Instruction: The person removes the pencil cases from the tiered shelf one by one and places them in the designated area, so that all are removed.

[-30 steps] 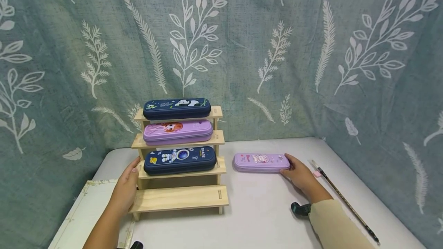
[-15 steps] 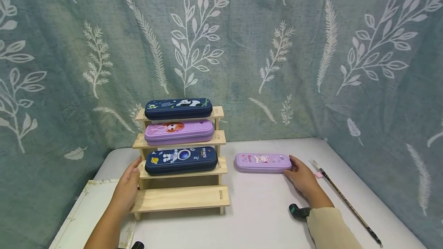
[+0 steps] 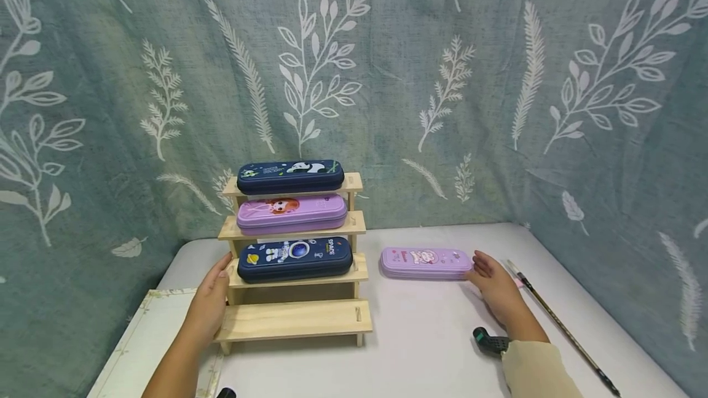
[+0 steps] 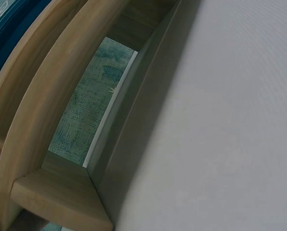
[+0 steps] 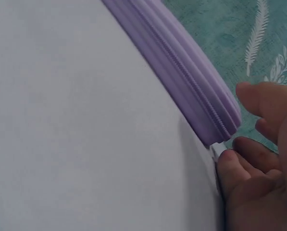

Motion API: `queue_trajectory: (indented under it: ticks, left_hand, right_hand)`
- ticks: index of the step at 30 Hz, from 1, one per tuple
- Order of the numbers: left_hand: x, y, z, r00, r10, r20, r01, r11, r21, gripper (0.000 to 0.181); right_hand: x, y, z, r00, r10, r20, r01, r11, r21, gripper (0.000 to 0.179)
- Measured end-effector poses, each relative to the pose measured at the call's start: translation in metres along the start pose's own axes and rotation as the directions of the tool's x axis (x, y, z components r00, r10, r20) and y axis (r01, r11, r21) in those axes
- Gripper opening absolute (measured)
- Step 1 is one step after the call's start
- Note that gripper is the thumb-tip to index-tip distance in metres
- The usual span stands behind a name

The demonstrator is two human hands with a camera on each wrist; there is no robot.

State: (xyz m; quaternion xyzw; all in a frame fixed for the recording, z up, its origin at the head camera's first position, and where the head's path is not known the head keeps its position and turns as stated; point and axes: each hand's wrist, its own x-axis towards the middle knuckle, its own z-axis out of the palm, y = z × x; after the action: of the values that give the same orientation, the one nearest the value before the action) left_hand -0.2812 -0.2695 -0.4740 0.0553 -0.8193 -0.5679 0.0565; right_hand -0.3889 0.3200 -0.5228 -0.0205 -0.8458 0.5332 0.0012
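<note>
A four-step wooden display rack (image 3: 298, 319) stands on the white table. A panda pencil case (image 3: 290, 177), a purple pencil case with a red-haired girl (image 3: 292, 212) and a navy space pencil case (image 3: 295, 259) lie on its upper steps; the lowest step is bare. My left hand (image 3: 209, 300) rests at the rack's left side with fingers extended; it is mostly hidden in the left wrist view. To the right, a lilac rabbit pencil case (image 3: 426, 263) lies on the table. My right hand (image 3: 500, 290) is at its right end, thumb and fingers spread apart.
A long-handled brush (image 3: 564, 327) lies along the table's right side, with a pink tab (image 3: 519, 283) near its tip. A cream patterned board (image 3: 160, 339) sits at the left. Leaf-patterned curtain (image 3: 387, 78) closes off the back and sides.
My right hand has loosened from the lilac pencil case's end and drawn slightly right. The case and rack stay put, and my left hand keeps its place. The head view has shifted a little.
</note>
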Motion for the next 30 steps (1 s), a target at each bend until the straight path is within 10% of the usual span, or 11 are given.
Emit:
queue_trajectory:
  ticks: [16,30]
  left_hand:
    - [0.001,-0.007,0.001,1.0,-0.007,-0.01,0.007,1.0,-0.003,0.057]
    - [0.002,-0.005,-0.002,0.999,0.033,-0.006,-0.033,0.999,-0.004,0.057]
  right_hand:
    - [-0.025,-0.059,0.033,0.975,-0.176,-0.136,0.167,0.983,-0.077,0.051]
    - [-0.051,-0.105,0.098,0.917,-0.397,0.043,0.399,0.913,-0.086,0.047]
